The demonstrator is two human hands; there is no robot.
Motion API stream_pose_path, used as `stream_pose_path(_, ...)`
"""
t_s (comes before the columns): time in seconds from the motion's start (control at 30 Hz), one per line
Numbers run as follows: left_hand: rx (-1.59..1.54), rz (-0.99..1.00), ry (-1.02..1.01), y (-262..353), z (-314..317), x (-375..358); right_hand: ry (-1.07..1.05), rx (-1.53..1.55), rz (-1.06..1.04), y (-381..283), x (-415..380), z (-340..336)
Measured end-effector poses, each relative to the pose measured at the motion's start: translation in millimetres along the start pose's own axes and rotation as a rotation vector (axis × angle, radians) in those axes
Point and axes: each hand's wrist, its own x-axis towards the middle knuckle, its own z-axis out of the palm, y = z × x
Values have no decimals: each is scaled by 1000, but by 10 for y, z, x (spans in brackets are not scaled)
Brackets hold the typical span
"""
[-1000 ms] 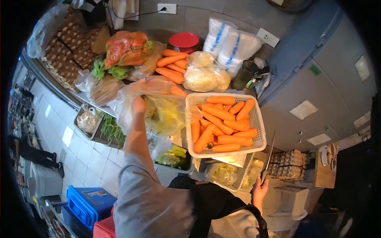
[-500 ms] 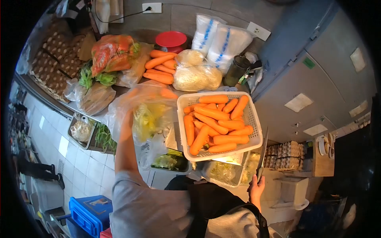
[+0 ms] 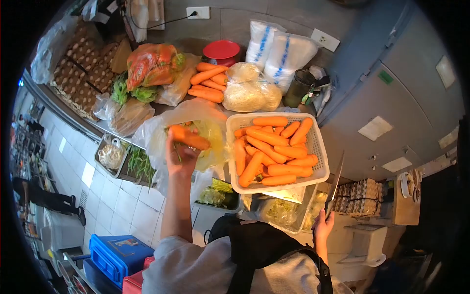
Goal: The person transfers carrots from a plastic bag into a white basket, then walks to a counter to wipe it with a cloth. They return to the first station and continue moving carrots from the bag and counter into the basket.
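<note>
Item: carrot [image 3: 190, 137], held. Left hand [image 3: 180, 158] raised over the worktop [image 3: 161, 109], fingers closed around the near end of one carrot; the rest of it points right, level with the mouth of a clear bag [image 3: 196, 125] that sits just left of the basket.

Item: basket [image 3: 318, 158], white, slotted. Holds a loose heap of carrots lying at mixed angles; it rests partly over steel pans of cut greens below.

Item: knife [image 3: 335, 182]. Right hand [image 3: 323, 226] low at the person's side, fingers wrapped on the handle, blade pointing up and away from the body, near the basket's right corner but not touching it.

Item: spare carrots [image 3: 208, 82], further back on the worktop, beside bags of noodles and leafy greens.

Handling notes, as judgement:
- The carrot appears to be on its way between bag and basket; carry it level and set it down lengthwise along the others so the heap does not roll toward the rim.
- Grip sits at one end only; a hold nearer the middle would steady it.
- Let the bag's film fall clear of the carrot so nothing drags along.
- Keep the knife where it is, tip away from the moving arm, until the left hand is free.
</note>
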Motion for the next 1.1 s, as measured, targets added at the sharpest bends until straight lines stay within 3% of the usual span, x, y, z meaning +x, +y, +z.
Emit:
stream_pose_path(0.03, -226, -76, 33, -66, 56, -46, -1, -6, -2, 16, -10, -34)
stream_pose_path(0.07, -193, -28, 40, -167, 52, -12, -1, -11, -7, 33, -8, -60)
stream_pose_path(0.17, -253, -52, -308, -238, 231, -105, 14, -15, -17, 24, -45, -140)
stream_pose_path(0.2, -124, 83, -153, -242, 522, -229, 22, -16, -17, 12, -75, -171)
stream_pose_path(0.23, 57, 159, -180, -283, 747, -333, 30, -12, -7, 1, -107, -204)
stream_pose_path(0.3, 417, 315, -252, -373, 1066, -436, 52, 6, 6, -37, -132, -235)
stream_pose_path(0.33, 630, 304, -467, -462, 1080, -397, 61, 15, 4, -8, -128, -262)
stream_pose_path(0.37, 622, 29, -533, -597, 1133, -384, 76, 22, 3, 54, -120, -304)
stream_pose_path(0.4, 646, -101, -528, -761, 1344, -492, 109, -16, 5, 119, -110, -340)
stream_pose_path(0.47, 601, -305, -741, -1268, 1572, -544, 123, 4, -11, 192, -118, -407)
stream_pose_path(0.57, 806, -418, -1054, -2081, 1544, -602, 140, -6, -150, 391, -120, -528)
stream_pose_path(0.7, 1431, -123, -1229, -2514, 1754, -837, 204, -68, -225, 219, -299, -593)
stream_pose_path(0.73, 1500, 42, -1275, -2597, 1765, -883, 211, -60, -274, 208, -321, -601)
stream_pose_path(0.87, 1194, -282, -1363, -3056, 1606, -808, 172, -76, -235, 62, -392, -624)
stream_pose_path(0.97, 1112, -775, -1186, -2884, 1818, -938, 116, -67, -77, 96, -424, -678)
stream_pose_path(1.03, 1015, -810, -1205, -2927, 1725, -914, 71, -55, 8, 31, -477, -703)
stream_pose_path(1.1, 914, -910, -1127, -2920, 1680, -893, 197, -36, -205, 17, -478, -699)
